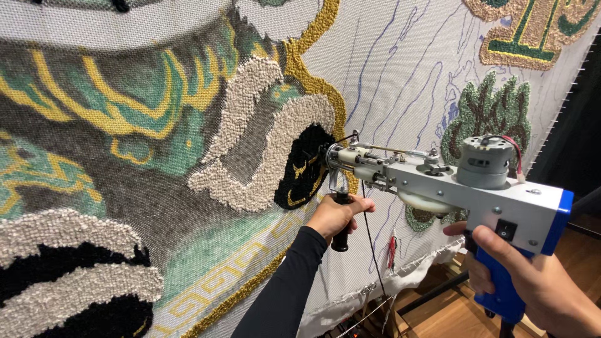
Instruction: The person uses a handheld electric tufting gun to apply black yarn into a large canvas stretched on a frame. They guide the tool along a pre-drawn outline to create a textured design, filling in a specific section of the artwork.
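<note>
A grey and blue tufting gun (476, 194) points left, its needle tip pressed against a black tufted patch (307, 169) on the stretched backing cloth (400, 69). My left hand (336, 215), in a black sleeve, grips the gun's black front handle below the needle end. My right hand (532, 278) holds the blue rear pistol grip at the lower right. A thin black yarn runs from the gun's front down past my left hand.
The cloth carries cream loop areas (250, 144), gold outlines (313, 81), green tufted shapes (488, 112) and blue drawn lines. A dark frame edge with tack points (566, 106) runs along the right. Wooden floor (438, 313) shows below.
</note>
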